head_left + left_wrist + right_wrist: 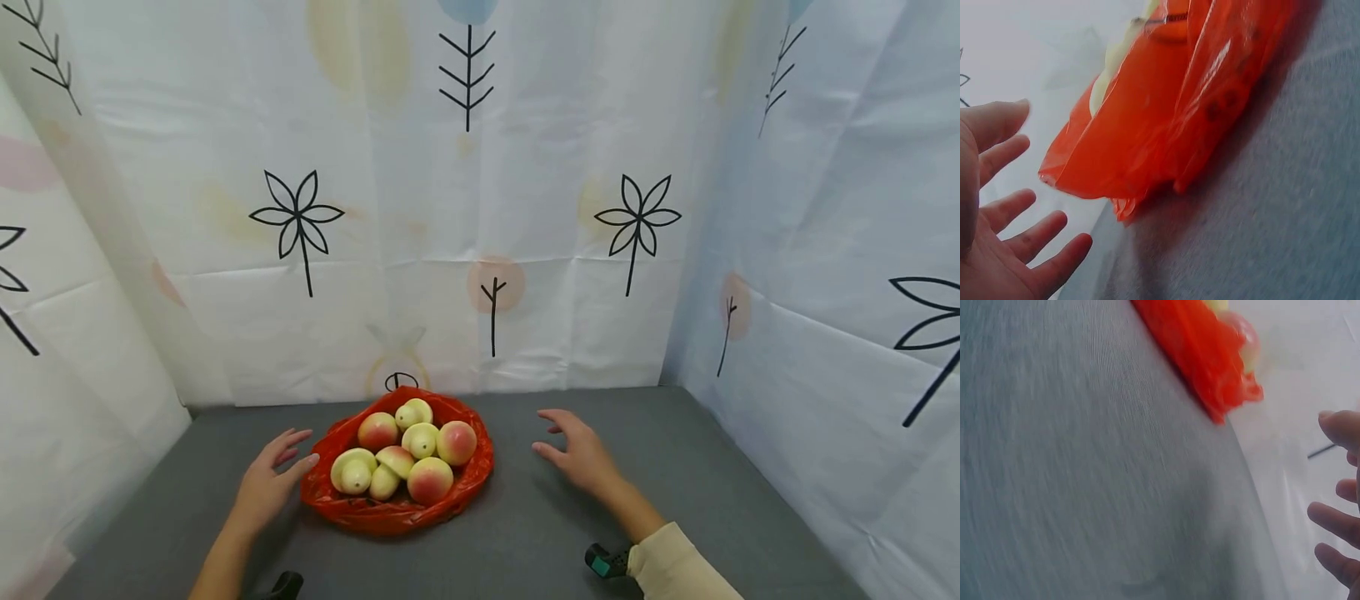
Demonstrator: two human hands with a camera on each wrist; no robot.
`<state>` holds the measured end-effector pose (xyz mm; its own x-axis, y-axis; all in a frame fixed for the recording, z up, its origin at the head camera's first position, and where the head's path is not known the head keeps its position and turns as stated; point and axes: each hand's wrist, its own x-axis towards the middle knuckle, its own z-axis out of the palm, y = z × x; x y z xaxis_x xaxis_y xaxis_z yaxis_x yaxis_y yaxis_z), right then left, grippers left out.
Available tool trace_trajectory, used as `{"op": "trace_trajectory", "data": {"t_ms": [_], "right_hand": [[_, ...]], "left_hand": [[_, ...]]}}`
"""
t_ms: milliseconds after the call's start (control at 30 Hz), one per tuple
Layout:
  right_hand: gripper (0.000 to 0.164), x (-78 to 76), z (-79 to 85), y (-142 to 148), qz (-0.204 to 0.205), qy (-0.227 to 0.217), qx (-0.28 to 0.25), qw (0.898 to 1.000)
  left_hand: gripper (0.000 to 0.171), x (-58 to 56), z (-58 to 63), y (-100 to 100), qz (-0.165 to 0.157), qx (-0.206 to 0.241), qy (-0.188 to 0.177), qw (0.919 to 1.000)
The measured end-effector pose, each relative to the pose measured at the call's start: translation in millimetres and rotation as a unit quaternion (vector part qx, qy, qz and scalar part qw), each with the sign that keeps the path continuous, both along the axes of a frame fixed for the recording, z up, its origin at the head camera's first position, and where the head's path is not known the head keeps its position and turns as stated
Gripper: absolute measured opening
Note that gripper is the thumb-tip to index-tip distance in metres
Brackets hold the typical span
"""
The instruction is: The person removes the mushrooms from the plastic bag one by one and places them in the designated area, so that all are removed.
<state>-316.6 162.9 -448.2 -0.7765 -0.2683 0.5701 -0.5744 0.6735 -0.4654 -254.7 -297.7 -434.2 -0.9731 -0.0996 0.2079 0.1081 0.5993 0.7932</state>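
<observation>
A red plastic bag [390,523], its edge rolled down, lies spread on the grey table. Inside it are several peach-like red-and-yellow fruits [457,442] and pale yellow, rounded pieces [355,475], some shaped like mushrooms. My left hand [268,483] hovers at the bag's left side, fingers spread and holding nothing. In the left wrist view, that hand [1010,244] is apart from the bag [1129,137]. To the right of the bag, across a gap, my right hand [581,454] is held above the table with loosely bent fingers and nothing in it.
The grey table [675,467] meets white patterned cloth [555,208] at the back and both sides. A black wrist device with a teal patch [602,565] shows by the right sleeve [678,567]. Another dark device [287,585] is near the left wrist.
</observation>
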Motion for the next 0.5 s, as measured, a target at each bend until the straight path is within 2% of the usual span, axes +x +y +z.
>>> {"op": "trace_trajectory", "data": {"t_ms": [100, 267, 433, 500], "right_hand": [[0.051, 2.9, -1.2, -10, 0.010, 0.014, -0.015, 1.000], [0.050, 6.1, -1.8, -26, 0.026, 0.014, -0.025, 0.999], [0.048, 6.8, -0.5, -42, 0.053, 0.005, -0.030, 0.998], [0.047, 6.9, 0.3, -49, 0.063, 0.008, -0.033, 0.997]], "left_hand": [[0.057, -1.8, -4.0, 2, -0.012, 0.027, 0.000, 0.9996], [0.055, -4.1, -12.3, 6, -0.021, 0.073, -0.016, 0.9970], [0.053, -5.4, -18.0, 9, -0.018, 0.122, -0.033, 0.9918], [0.055, -6.2, -19.6, 10, -0.013, 0.129, -0.042, 0.9906]]}}
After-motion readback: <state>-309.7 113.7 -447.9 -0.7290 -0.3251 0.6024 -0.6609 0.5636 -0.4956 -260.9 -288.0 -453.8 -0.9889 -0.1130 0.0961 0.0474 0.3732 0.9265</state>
